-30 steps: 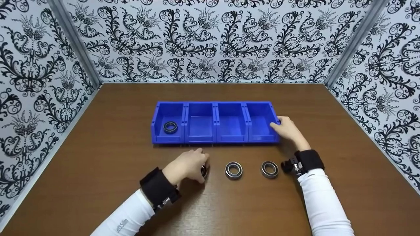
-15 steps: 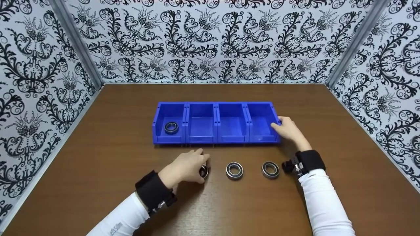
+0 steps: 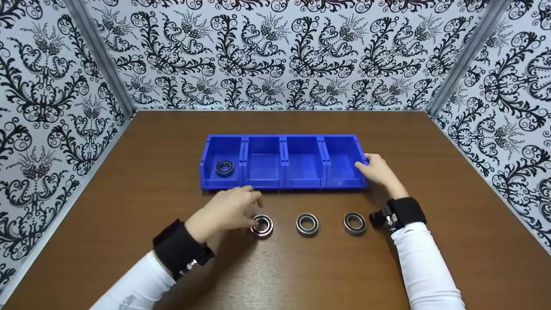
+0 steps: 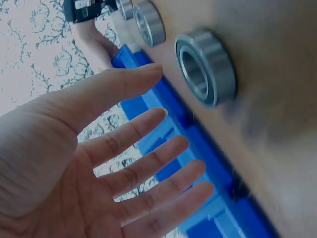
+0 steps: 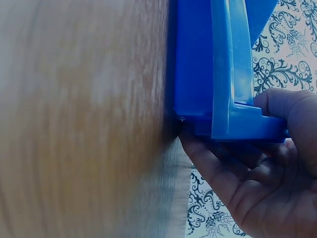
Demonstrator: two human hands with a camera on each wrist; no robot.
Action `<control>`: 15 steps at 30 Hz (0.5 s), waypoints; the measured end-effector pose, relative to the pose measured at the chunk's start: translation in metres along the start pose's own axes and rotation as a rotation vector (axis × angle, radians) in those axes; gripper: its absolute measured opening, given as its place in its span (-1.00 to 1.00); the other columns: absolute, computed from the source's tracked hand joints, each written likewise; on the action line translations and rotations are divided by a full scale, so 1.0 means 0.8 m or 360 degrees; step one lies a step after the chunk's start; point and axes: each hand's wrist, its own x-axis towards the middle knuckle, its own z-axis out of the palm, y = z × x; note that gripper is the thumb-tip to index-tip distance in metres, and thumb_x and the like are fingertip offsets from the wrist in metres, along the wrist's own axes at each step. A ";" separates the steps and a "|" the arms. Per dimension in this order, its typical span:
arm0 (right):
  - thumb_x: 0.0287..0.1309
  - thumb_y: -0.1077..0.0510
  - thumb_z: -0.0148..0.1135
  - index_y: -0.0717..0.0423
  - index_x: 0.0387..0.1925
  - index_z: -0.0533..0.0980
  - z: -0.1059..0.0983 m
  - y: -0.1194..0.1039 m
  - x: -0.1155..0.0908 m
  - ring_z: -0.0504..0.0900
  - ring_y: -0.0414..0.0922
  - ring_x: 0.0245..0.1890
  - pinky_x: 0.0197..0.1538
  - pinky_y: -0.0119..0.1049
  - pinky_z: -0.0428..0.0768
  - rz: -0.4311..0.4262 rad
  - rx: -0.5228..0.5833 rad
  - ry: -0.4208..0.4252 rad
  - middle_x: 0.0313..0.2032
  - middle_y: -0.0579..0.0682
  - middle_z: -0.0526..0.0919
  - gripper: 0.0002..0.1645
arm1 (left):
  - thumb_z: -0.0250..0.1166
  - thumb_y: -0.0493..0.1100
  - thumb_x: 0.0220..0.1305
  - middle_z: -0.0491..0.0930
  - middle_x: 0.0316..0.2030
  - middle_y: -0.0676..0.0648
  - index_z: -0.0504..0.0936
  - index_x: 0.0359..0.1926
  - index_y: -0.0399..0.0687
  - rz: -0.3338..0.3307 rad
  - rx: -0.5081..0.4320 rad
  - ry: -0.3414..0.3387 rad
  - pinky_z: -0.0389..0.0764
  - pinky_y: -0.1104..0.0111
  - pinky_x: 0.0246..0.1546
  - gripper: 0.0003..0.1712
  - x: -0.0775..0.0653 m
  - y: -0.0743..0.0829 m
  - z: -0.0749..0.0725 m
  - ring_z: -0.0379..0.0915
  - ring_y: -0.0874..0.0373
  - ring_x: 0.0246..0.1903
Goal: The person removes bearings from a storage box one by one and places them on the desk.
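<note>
My left hand [image 3: 230, 209] hovers beside the leftmost bearing [image 3: 262, 227] on the table. In the left wrist view its fingers are spread and hold nothing, and that steel bearing [image 4: 207, 68] lies just past the thumb tip. My right hand [image 3: 379, 172] grips the right end wall of the blue four-bin tray [image 3: 262, 183]. In the right wrist view, the thumb of the right hand [image 5: 277, 183] is over the wall's edge and the fingers are on the outside. Another bearing [image 3: 224, 168] lies flat in the tray's leftmost bin.
Two more bearings lie in the same row, a middle bearing [image 3: 307, 224] and a right bearing [image 3: 354, 223], in front of the tray. The brown table [image 3: 301, 275] is enclosed by patterned walls [image 3: 275, 56] at the back and sides.
My left hand has let go of the leftmost bearing and moved back to the left, leaving it on the table. My right hand stays on the tray's end.
</note>
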 end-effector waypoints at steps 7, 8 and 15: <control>0.32 0.16 0.01 0.47 0.13 0.48 0.001 0.001 0.003 0.62 -0.21 -0.37 -0.28 -0.48 0.51 0.0027 0.0021 -0.0022 -0.14 0.32 0.68 -0.50 | 0.47 -0.13 0.06 0.62 -0.10 -0.10 0.64 -0.07 -0.05 -0.0086 0.0034 0.0049 0.63 0.03 -0.13 -0.62 0.002 -0.020 -0.028 0.59 -0.05 -0.11; 0.32 0.16 0.00 0.46 0.13 0.48 0.001 0.002 0.003 0.61 -0.22 -0.37 -0.28 -0.48 0.51 0.0036 0.0021 -0.0025 -0.13 0.31 0.68 -0.50 | 0.47 -0.14 0.05 0.62 -0.10 -0.11 0.64 -0.07 -0.06 -0.0088 0.0037 0.0064 0.63 0.03 -0.12 -0.62 0.002 -0.024 -0.031 0.59 -0.05 -0.10; 0.33 0.15 -0.02 0.47 0.20 0.44 -0.001 0.003 0.002 0.64 -0.16 -0.32 -0.24 -0.48 0.51 0.0043 0.0018 -0.0035 -0.07 0.36 0.66 -0.46 | 0.45 -0.11 0.05 0.65 -0.09 -0.13 0.65 -0.09 -0.05 -0.0146 0.0027 0.0170 0.61 0.00 -0.06 -0.64 0.012 -0.046 -0.042 0.59 -0.09 -0.03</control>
